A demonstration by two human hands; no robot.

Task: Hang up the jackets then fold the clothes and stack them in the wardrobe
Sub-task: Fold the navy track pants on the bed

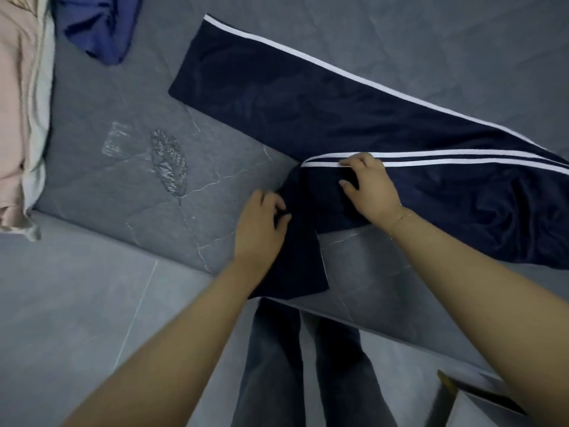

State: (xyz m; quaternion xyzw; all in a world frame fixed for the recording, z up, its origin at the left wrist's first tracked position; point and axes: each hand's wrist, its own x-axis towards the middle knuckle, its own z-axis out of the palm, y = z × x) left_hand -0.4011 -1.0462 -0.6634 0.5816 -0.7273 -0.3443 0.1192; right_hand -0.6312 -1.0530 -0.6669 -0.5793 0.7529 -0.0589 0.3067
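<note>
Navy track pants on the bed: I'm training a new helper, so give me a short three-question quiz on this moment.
1. True or false: the navy track pants lie spread on the grey mattress.
2. Which hand touches the white stripes? A) left B) right
3. Fill in: the left hand grips the end of the pants that hangs over the mattress ____.

Key: 1 true. 2 B, the right hand presses there. 3 edge.
</note>
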